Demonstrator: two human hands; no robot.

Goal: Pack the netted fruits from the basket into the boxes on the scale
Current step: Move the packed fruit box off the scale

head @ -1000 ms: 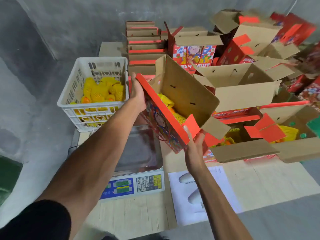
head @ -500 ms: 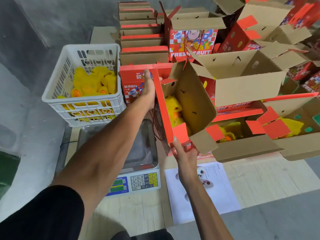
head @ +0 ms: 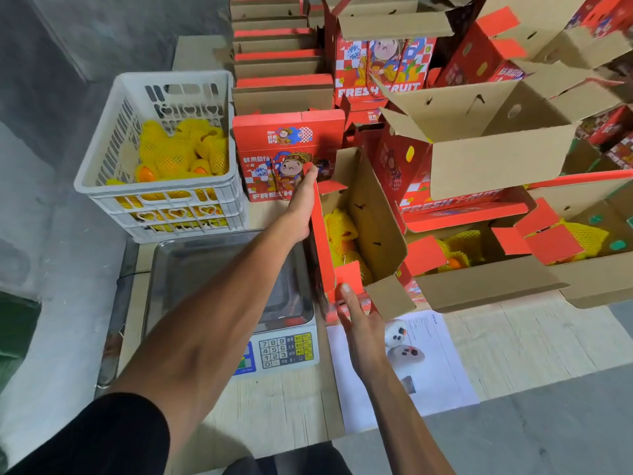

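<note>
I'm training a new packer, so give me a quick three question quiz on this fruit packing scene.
1. True or false: the scale pan holds a box.
2. Which hand grips the far end of the filled box? A left hand, B right hand.
3. What is in the white basket?

Key: 1 false. 2 A. 3 Yellow netted fruits.

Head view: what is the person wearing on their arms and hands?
Both hands are bare: no gloves, rings or watch visible on the left hand or right hand. The left arm has a short black sleeve above the elbow. The right forearm is uncovered.
</note>
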